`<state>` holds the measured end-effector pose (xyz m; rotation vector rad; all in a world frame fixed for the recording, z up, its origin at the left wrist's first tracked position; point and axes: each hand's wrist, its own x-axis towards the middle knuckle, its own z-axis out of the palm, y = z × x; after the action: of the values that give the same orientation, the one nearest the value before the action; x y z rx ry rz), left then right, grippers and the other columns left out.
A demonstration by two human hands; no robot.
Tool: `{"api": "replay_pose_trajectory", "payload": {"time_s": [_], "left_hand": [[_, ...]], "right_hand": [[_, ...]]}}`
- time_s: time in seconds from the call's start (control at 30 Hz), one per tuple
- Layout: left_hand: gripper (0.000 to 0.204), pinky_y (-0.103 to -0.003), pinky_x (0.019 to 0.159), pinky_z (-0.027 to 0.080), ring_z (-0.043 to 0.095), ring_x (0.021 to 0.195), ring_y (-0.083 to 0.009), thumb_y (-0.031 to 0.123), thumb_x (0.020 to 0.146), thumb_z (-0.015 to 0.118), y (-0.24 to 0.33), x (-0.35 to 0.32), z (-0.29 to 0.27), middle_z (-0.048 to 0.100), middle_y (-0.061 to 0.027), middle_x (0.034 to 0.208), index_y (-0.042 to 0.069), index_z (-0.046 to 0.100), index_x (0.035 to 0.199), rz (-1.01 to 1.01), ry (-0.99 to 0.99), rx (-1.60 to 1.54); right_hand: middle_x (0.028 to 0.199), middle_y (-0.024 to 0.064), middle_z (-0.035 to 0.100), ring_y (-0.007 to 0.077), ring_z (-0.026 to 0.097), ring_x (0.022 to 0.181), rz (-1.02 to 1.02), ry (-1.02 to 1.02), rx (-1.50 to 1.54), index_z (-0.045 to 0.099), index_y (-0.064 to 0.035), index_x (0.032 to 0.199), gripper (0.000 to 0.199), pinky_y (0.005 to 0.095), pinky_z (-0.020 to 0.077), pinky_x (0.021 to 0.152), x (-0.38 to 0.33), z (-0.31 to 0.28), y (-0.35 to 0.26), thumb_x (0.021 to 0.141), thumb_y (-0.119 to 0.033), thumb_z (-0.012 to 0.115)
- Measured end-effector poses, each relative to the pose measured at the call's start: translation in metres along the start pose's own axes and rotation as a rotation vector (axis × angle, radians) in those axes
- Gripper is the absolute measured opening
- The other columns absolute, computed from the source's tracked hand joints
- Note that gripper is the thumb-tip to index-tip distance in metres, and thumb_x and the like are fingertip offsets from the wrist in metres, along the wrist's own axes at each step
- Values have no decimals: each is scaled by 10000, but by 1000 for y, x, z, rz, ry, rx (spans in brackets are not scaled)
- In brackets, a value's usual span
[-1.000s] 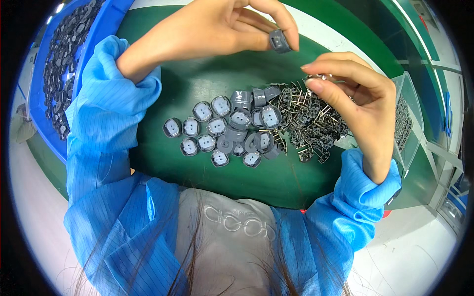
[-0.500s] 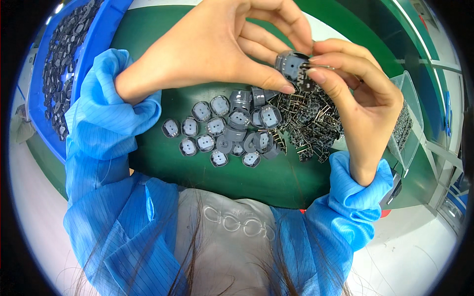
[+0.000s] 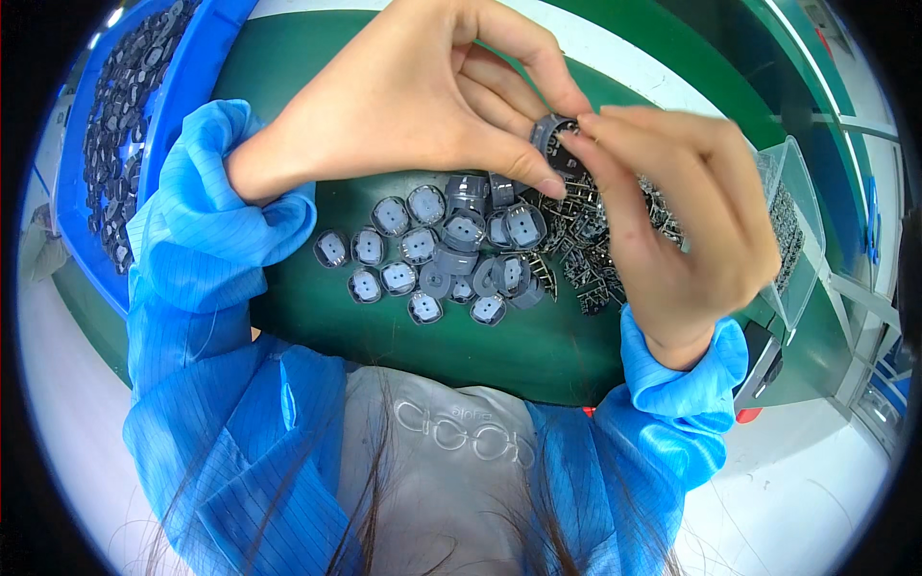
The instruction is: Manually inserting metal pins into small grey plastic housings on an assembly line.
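Observation:
My left hand (image 3: 423, 106) is curved around a round dark-grey plastic housing (image 3: 545, 137), thumb below and fingers above. A black insert (image 3: 565, 159) shows inside the housing. My right hand (image 3: 687, 202), partly smeared by motion, has its thumb and index fingertips closed at the housing's right edge. Its fingers hide whatever small part may be between them. Below the hands, a cluster of grey housings with pale inner faces (image 3: 420, 245) lies on the green table (image 3: 384, 346). Next to it is a heap of small black parts with metal pins (image 3: 586, 264), partly behind my right hand.
At the left stands a blue bin (image 3: 197, 91) filled with many dark plastic parts (image 3: 125, 125). A clear tray (image 3: 805, 202) with small parts stands at the right. Near the table's right edge lies a dark device (image 3: 759, 365). A white strip (image 3: 615, 58) runs across the far side.
My right hand has moved left and turned, its fingertips now against the housing. The housing has tilted and shifted slightly left. The metal pins seen between my right fingers are now hidden.

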<state>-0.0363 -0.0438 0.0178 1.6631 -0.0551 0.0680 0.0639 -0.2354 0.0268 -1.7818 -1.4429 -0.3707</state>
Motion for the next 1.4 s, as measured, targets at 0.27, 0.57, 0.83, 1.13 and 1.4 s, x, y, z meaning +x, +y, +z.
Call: {"api": "replay_pose_trajectory", "payload": {"time_s": [0.27,0.57,0.83,1.13,1.4], "left_hand": [[250,-232,549,461,619,741,-135,24,761,823,-7,5,-4,634,-77,1074,31,764,1004,415,-26,189],[361,-328,697,539,668,812,-251,13,702,823,-2,25,-10,683,-104,1014,32,719,1047,668,25,557],[345,-362,840,551,695,962,-277,84,779,789,-79,92,-111,722,-175,1086,-7,683,1094,134,418,922],[381,-331,724,546,627,865,-237,151,786,832,-14,78,-65,622,-93,980,28,636,1089,274,-585,518],[283,-438,714,490,641,836,-342,128,719,809,-1,12,1,631,-124,865,6,584,842,29,-433,865]], "right_hand": [[1045,57,664,117,626,993,827,-393,1106,622,11,1117,208,269,502,875,0,-5,11,965,-120,677],[991,37,694,91,627,942,716,-314,699,649,8,1115,213,244,481,828,2,1,20,949,-114,707],[973,63,724,184,652,812,316,-683,118,746,-57,1004,290,294,456,671,-2,-34,23,725,-57,826],[850,91,650,201,619,751,557,-628,63,667,0,918,260,312,532,734,-2,-42,23,681,74,742],[1024,78,600,153,617,928,584,-603,159,716,27,982,248,282,521,827,8,-49,16,752,102,662]]}}
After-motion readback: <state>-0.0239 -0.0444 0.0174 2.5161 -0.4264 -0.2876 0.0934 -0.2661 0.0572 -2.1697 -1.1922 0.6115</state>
